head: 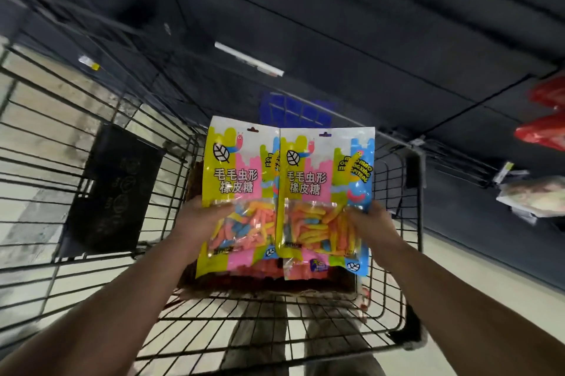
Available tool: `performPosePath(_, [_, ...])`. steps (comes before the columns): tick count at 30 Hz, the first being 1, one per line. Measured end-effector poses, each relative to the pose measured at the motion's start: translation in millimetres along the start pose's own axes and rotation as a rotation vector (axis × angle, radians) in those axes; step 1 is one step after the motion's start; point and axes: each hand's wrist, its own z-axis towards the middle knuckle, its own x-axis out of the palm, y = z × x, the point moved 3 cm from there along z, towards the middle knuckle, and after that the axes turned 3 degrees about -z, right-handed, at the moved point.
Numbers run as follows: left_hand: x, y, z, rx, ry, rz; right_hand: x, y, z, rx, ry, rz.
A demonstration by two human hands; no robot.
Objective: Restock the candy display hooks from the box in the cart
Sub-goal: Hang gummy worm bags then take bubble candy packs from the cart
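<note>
The fingers (218, 207) of my left hand (198, 218) clamp the left candy bag (237, 180) at its outer edge; my right hand (373, 222) clamps the right candy bag (318, 189) likewise. Both stand upright above the box (321, 288) in the cart (275, 319).

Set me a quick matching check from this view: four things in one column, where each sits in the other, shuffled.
Things:
1. left bag
2. right bag
3. box
4. red packs

Places:
A. in the cart, below the bags
B. gripped by the right hand
C. far right, outside the cart
D. gripped by the left hand

Pairs: 1-D, 2-B, 3-A, 4-C.
</note>
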Motion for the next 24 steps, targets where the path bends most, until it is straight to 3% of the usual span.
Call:
performPosePath(12, [65, -74, -57, 0.165, 0.181, -0.045, -103, 7, -62, -0.035, -0.178, 0.249])
performPosePath(24, [211, -102, -170, 0.321, 0.473, 0.058, -249, -93, -166, -0.058, -0.416, 0.614])
